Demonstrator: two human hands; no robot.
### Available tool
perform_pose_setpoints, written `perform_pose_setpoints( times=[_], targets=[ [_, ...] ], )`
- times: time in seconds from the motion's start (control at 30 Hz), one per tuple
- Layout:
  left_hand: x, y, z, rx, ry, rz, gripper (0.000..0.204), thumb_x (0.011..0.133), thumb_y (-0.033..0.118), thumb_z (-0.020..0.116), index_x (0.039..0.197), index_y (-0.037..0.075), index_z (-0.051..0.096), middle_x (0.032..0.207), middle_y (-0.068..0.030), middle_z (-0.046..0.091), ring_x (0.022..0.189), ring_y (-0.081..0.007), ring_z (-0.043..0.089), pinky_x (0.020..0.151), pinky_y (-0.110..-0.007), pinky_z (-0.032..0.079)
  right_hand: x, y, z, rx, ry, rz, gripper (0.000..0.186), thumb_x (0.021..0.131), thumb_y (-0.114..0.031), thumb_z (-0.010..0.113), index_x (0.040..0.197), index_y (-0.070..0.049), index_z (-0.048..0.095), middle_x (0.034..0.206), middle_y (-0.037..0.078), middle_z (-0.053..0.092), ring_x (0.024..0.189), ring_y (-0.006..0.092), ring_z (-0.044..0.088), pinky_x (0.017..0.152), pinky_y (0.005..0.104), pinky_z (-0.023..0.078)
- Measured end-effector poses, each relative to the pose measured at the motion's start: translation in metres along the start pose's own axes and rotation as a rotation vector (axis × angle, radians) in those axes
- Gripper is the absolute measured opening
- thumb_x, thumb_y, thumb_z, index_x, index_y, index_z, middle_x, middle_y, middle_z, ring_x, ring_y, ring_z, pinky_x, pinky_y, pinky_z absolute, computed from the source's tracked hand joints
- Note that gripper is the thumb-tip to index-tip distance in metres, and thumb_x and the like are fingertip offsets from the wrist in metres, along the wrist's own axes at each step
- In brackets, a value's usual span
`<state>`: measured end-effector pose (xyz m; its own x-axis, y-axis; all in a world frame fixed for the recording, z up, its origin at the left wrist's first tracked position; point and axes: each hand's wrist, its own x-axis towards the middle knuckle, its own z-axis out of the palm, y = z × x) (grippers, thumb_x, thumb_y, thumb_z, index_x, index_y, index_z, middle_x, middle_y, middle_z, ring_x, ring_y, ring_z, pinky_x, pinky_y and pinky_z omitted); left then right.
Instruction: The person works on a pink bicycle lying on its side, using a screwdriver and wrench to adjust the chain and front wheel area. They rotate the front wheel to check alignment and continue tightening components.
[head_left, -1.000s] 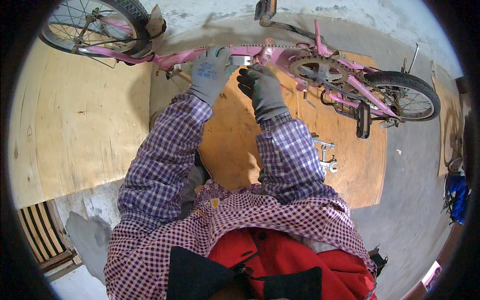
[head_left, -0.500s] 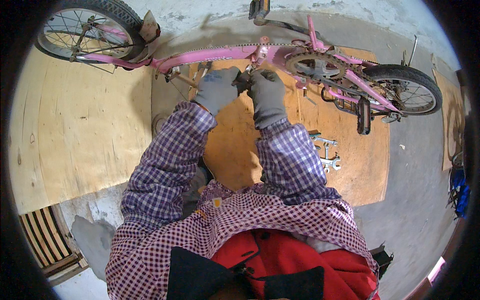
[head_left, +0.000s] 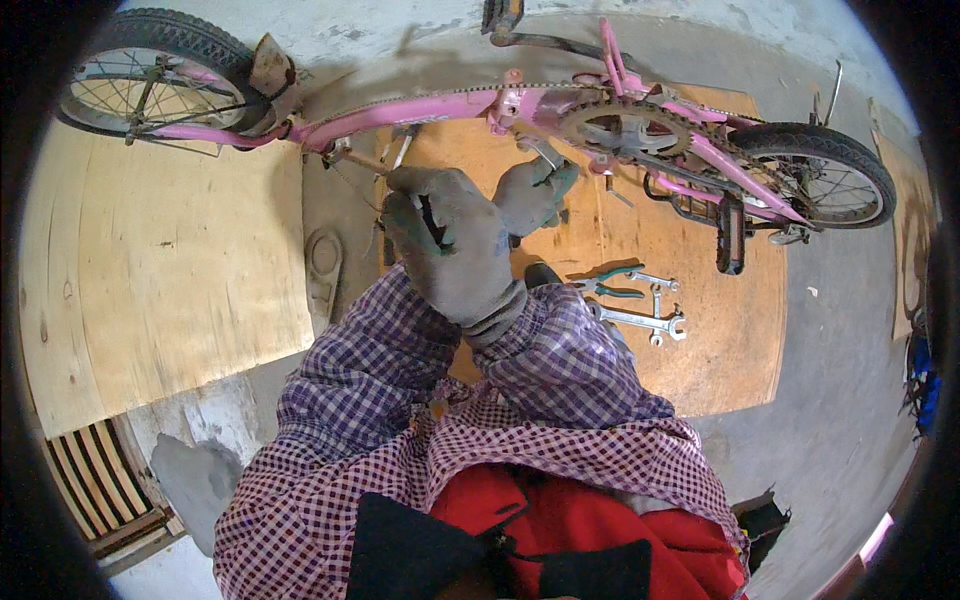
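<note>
A pink bicycle (head_left: 425, 109) stretches from 10 to 2 o'clock. Toward 12 o'clock, the gloved left hand (head_left: 535, 195) is closed around a silver wrench-like tool (head_left: 543, 151), just below the frame. The gloved right hand (head_left: 450, 235) crosses in front, fingers curled; whether it grips anything I cannot tell. At 3 o'clock, green-handled pliers (head_left: 612, 291) and silver wrenches (head_left: 650, 322) lie on a brown board (head_left: 715, 365).

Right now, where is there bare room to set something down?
Bare: the pale board, below the left-hand wheel and left of the sleeves; the orange board, between the wrenches and its right edge. Crowded: around the pliers and below the pink frame, where the left hand and right hand overlap.
</note>
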<state>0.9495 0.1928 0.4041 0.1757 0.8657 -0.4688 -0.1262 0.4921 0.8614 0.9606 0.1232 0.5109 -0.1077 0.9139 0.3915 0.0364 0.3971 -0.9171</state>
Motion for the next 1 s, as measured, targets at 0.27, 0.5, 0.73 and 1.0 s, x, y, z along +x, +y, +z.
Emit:
perform_pose_setpoints(
  times=[0.27,0.5,0.73,1.0],
  targets=[
    [0.041,-0.013,0.005,0.02,-0.037,0.07,0.022,0.103,0.02,0.059,0.118,0.005,0.064,0.093,-0.0054,0.062,0.075,-0.0142,0.061,0.063,-0.029,0.054,0.009,0.017,-0.011,0.056,-0.01,0.123,0.023,0.093,-0.013,0.068,0.112,0.0,0.066,0.095,0.016,0.068,0.077,0.0252,0.069,0.072,0.0351,0.054],
    [0.035,-0.011,-0.01,0.037,-0.014,0.066,0.029,0.1,0.03,0.065,0.109,0.002,0.065,0.09,-0.0056,0.067,0.071,-0.016,0.065,0.062,-0.029,0.054,0.006,0.016,0.016,-0.037,0.058,0.037,0.023,0.093,-0.015,0.068,0.112,-0.001,0.066,0.096,0.018,0.067,0.079,0.0281,0.068,0.071,0.0371,0.054],
    [0.001,-0.011,-0.032,-0.039,-0.092,-0.093,0.033,0.1,0.033,0.066,0.109,0.001,0.065,0.094,-0.0084,0.069,0.076,-0.0197,0.068,0.068,-0.034,0.057,-0.002,0.007,0.024,-0.012,0.038,0.089,0.022,0.094,-0.015,0.066,0.11,-0.001,0.066,0.093,0.018,0.066,0.078,0.0286,0.067,0.07,0.0373,0.052],
    [-0.054,0.038,-0.12,0.329,-0.199,-0.049,0.032,0.093,0.032,0.071,0.105,0.003,0.067,0.092,-0.0097,0.069,0.081,-0.0224,0.069,0.071,-0.035,0.055,-0.003,0.0,0.012,-0.056,0.027,0.063,0.022,0.091,-0.017,0.067,0.108,-0.002,0.067,0.096,0.019,0.067,0.082,0.033,0.067,0.073,0.0407,0.053]
  ],
)
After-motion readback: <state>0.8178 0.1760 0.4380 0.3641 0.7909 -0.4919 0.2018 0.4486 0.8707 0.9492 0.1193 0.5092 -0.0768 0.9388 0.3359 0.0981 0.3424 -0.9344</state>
